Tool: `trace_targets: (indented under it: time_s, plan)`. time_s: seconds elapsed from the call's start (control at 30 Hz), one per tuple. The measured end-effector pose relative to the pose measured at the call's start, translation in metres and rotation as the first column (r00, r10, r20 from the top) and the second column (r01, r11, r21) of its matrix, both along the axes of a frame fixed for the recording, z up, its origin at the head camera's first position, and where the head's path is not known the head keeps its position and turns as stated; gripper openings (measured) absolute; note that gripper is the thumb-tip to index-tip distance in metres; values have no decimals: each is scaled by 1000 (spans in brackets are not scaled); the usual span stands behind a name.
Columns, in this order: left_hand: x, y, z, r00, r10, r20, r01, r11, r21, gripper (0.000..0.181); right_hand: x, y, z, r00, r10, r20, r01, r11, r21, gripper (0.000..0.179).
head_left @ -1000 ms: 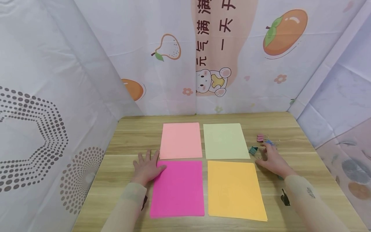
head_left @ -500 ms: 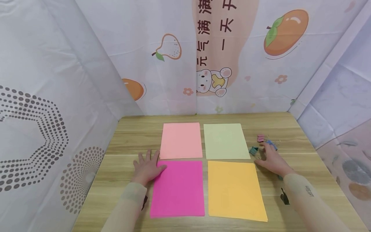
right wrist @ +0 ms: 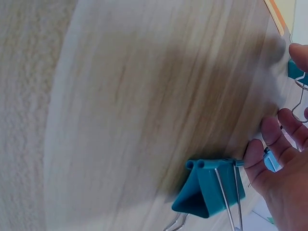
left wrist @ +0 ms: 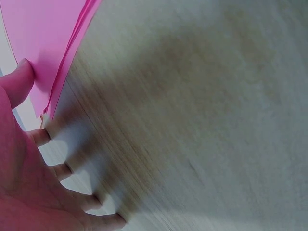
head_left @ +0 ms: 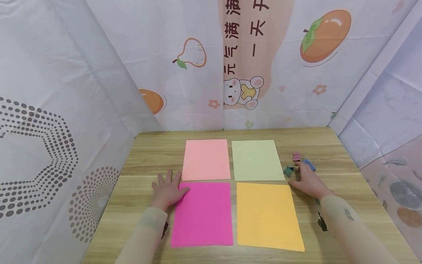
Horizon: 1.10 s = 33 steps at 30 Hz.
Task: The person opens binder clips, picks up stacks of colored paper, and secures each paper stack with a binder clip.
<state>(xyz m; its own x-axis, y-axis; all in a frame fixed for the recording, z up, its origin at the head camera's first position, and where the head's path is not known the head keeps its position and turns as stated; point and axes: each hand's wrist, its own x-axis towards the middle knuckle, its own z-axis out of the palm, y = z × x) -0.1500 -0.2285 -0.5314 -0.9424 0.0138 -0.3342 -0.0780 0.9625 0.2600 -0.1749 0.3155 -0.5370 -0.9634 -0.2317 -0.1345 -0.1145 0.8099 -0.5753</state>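
The left hand (head_left: 166,192) spreads as if steadying magenta paper (head_left: 203,217); the right hand (head_left: 310,182), fingers apart, perhaps touches a teal clip (head_left: 288,171).

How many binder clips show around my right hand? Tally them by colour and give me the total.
Pink clip: 1
Blue clip: 1
Teal clips: 2 (one just ahead of the right hand, one by its wrist)
Total: 4 in sight; any fully hidden under the arm cannot be counted.
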Motion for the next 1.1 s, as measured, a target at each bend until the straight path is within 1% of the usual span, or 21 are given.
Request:
trace_targets:
  time_s: [0.23,0.33,0.47,0.77,1.1]
  plan:
    - [0,0,1,1000,-3,-14,3,1000,6,85,-1,-3,3,1000,7,-11,-6,999,38,82]
    - [0,0,-1,1000,-6,-19,6,1000,-1,85,-1,-4,1,1000,6,-15,-5,998,62,82]
    - [1,0,-3,1000,-8,-9,7,1000,-5,86,0,-2,-3,1000,0,-12,1,996,91,83]
    - [2,0,-3,1000,-5,-20,5,1000,-9,85,-1,-4,-4,1000,-12,1,12,993,114,81]
    - [2,0,-1,1000,-15,-25,15,1000,-11,86,-4,-4,-3,1000,14,-1,-14,992,126,76]
